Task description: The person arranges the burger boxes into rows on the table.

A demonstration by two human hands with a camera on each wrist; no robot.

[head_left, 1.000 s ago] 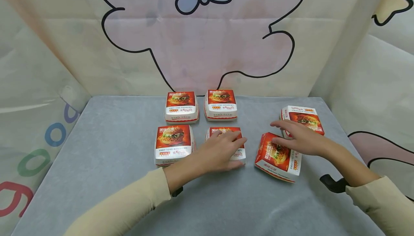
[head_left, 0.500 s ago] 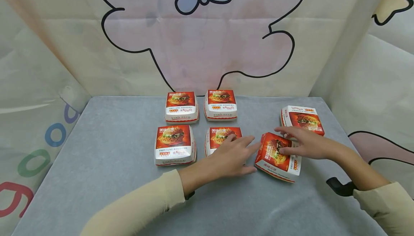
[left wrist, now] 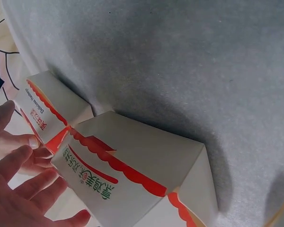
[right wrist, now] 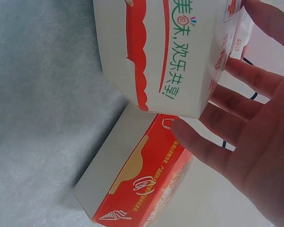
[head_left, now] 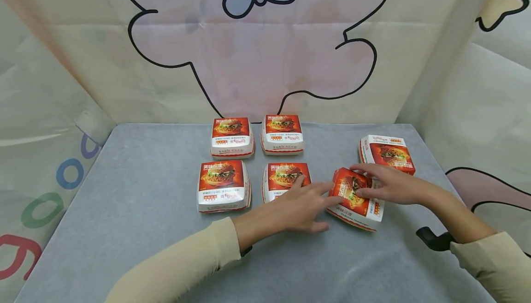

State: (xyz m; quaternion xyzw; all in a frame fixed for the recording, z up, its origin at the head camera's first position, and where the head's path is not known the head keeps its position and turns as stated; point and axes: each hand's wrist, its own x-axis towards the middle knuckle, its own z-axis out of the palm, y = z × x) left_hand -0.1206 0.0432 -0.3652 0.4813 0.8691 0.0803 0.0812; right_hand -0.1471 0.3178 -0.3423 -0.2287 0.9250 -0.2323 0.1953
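Observation:
My left hand (head_left: pixel 300 206), fingers spread, hovers by the near middle burger box (head_left: pixel 286 176) and reaches toward a turned burger box (head_left: pixel 352 192). Its fingertips overlap that box's left edge in the head view; whether they touch is unclear. Over the top of the turned box lies my right hand (head_left: pixel 392 185), thumb and fingers extended. Behind it, another burger box (head_left: pixel 392 155) sits at the right, its print facing another way. The left wrist view has the spread left hand (left wrist: pixel 26 194) beside a white box side (left wrist: pixel 118 165). Straight fingers show on the right hand (right wrist: pixel 260 113) alongside two boxes.
Three more burger boxes stand on the grey cloth-covered table (head_left: pixel 137 201): one near left (head_left: pixel 221 185), one back left (head_left: pixel 232 137) and one back middle (head_left: pixel 282 134). A printed curtain (head_left: pixel 249 63) borders the table's back edge.
My left hand has moved right, off the near middle box to the turned box. My right hand has drawn slightly back and right, over the turned box. The boxes stay in place.

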